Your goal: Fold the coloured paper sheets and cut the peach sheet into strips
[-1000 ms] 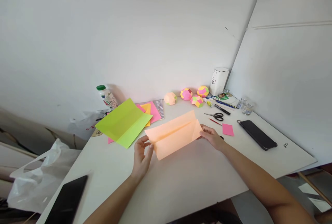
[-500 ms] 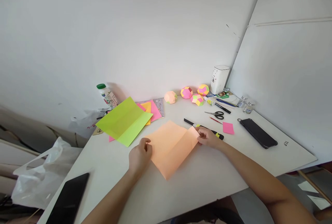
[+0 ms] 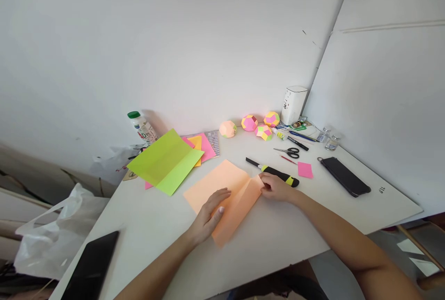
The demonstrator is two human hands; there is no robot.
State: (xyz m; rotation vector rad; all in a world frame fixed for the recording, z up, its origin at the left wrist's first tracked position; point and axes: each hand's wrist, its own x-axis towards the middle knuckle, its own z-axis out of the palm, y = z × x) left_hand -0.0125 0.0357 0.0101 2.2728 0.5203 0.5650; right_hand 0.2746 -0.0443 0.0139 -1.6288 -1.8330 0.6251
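Note:
A sheet of orange paper [image 3: 215,179] lies on the white table, with a crease along its near-right part, which stands raised. My left hand [image 3: 210,214] rests over the sheet's near-left part, fingers stretched out and thumb apart. With its fingers pinched, my right hand [image 3: 274,187] grips the sheet's right corner. A black-and-yellow utility knife [image 3: 278,175] lies just behind my right hand. To the left is a creased green sheet of paper [image 3: 167,161], partly over pink and yellow sheets [image 3: 206,147].
Several multicoloured paper balls [image 3: 249,123] sit along the wall. Scissors [image 3: 292,152], a pink paper square [image 3: 305,170] and a black case [image 3: 344,176] lie at right. A bottle [image 3: 142,128] stands back left. A black tablet [image 3: 92,267] lies at the near left edge.
My left hand has let go of the sheet's left edge and moved right onto the paper, fingers opening out. The raised flap has folded further over; my right hand still holds the corner.

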